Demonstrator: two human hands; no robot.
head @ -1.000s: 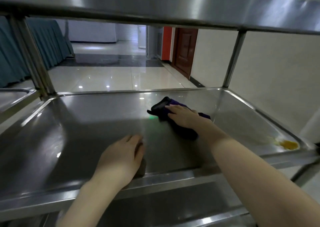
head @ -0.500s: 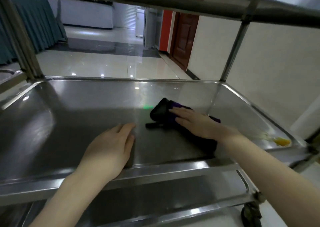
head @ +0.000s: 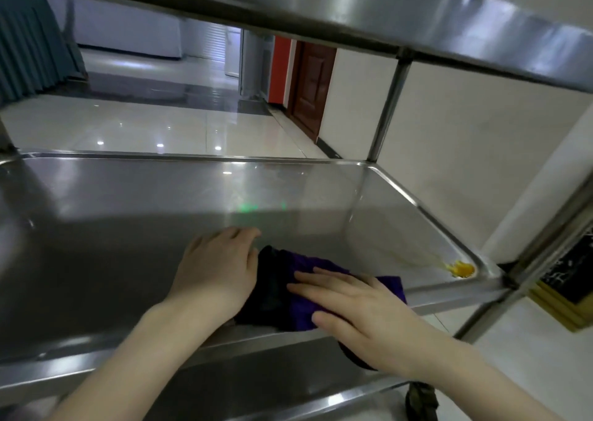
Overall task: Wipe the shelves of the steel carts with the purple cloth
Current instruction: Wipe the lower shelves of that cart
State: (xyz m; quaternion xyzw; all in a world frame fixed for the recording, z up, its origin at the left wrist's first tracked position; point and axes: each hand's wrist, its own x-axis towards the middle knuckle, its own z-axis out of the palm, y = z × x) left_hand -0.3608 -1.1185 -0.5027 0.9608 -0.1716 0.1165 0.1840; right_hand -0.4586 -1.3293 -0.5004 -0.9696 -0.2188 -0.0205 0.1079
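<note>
Right hand (head: 369,311), grip released, is pressing the purple cloth (head: 272,289) onto the cart shelf (head: 128,228) beside the open-palmed left hand (head: 218,270); crossing the yellow spill (head: 462,268) risks smearing it.

Purple cloth (head: 303,305) bunched at steel shelf's (head: 128,228) front edge; orange stain (head: 462,269) in corner

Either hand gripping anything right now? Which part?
Nothing is gripped. The right hand lies flat, fingers straight, pressing on top of the purple cloth; the left hand rests flat on the shelf beside it.
</note>
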